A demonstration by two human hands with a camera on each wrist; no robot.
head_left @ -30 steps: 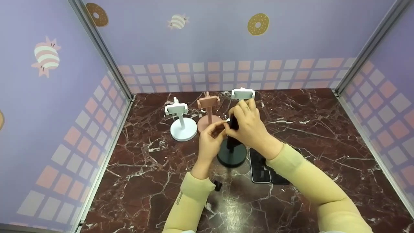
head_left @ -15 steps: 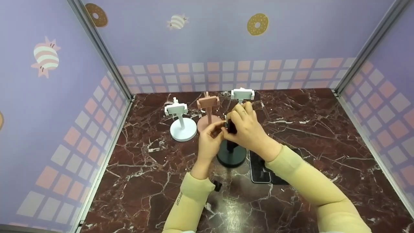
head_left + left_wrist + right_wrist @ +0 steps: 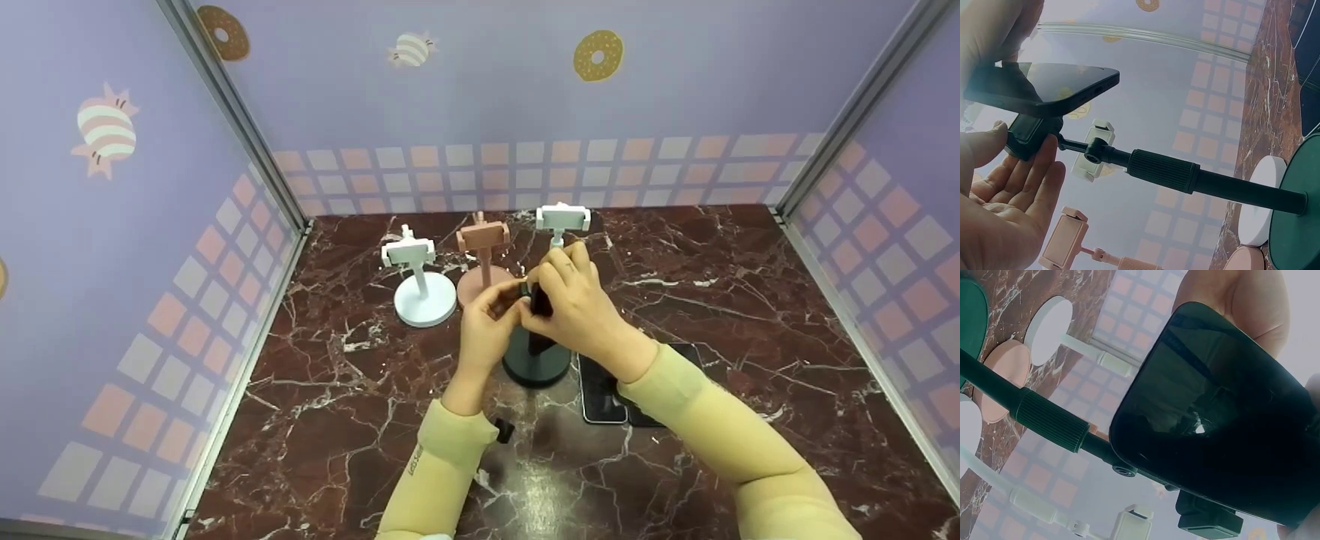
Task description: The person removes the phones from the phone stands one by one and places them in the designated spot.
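Observation:
In the head view, my left hand (image 3: 489, 330) pinches the clamp (image 3: 1028, 134) of a dark green phone stand, thumb on one side and fingers on the other. My right hand (image 3: 574, 296) grips a black smartphone (image 3: 1207, 422) by its far end. The phone lies right against the clamp, partly overlapping it in both wrist views. The stand's ribbed pole (image 3: 1162, 170) rises from a round green base (image 3: 536, 364) on the table. In the left wrist view the phone (image 3: 1067, 93) is tilted across the clamp, its glossy screen facing away from the stand.
Behind my hands stand a white phone stand (image 3: 425, 298), a pink one (image 3: 484, 238) and another white one (image 3: 562, 218). Dark phones (image 3: 604, 401) lie on the marbled table right of the green base. A small black object (image 3: 504, 430) lies by my left sleeve. Patterned walls enclose the table.
My right hand has come down slightly with the phone, bringing it close against the clamp. The left hand has stayed almost still, and the other stands have not moved.

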